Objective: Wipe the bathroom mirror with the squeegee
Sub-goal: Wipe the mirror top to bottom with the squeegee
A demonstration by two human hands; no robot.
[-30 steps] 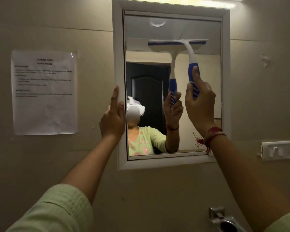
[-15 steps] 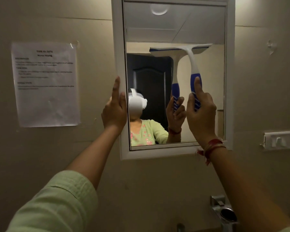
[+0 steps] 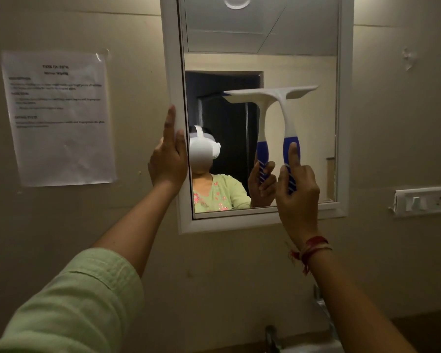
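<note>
pressing squeegee to mirror, right hand grips its handle; left hand lies flat on the frame.

Plain beige wall in dim, warm light. At nine o'clock, a printed sheet of paper taped flat. At three o'clock, a white switch plate. At six o'clock, a metal tap. At two o'clock, a small chipped patch.

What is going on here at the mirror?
A person is wiping a wall mirror with a white and blue squeegee. The right hand grips its blue handle, and the blade lies across the right half of the glass, about midway up. The left hand rests with straight fingers on the white frame at the mirror's left side.
</note>
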